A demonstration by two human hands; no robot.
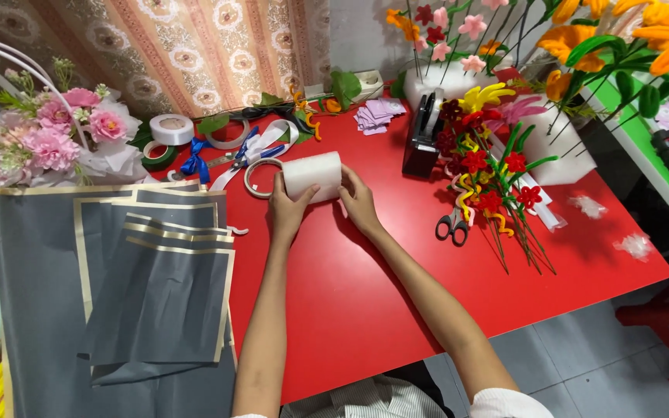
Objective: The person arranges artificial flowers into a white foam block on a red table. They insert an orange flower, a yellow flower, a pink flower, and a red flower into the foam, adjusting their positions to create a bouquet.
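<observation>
A white foam block (313,175) rests on the red table (365,286) near its middle. My left hand (289,207) grips the block's left end and my right hand (358,200) holds its right end, fingers wrapped over the edge. A loop of white ribbon (258,176) lies just left of the block.
Grey wrapping sheets with gold edges (141,279) cover the table's left part. A pink flower bouquet (48,139) lies at far left. Tape rolls (172,129), blue-handled scissors (249,155), a black tape dispenser (421,139), grey scissors (451,226) and pipe-cleaner flowers (497,174) lie around.
</observation>
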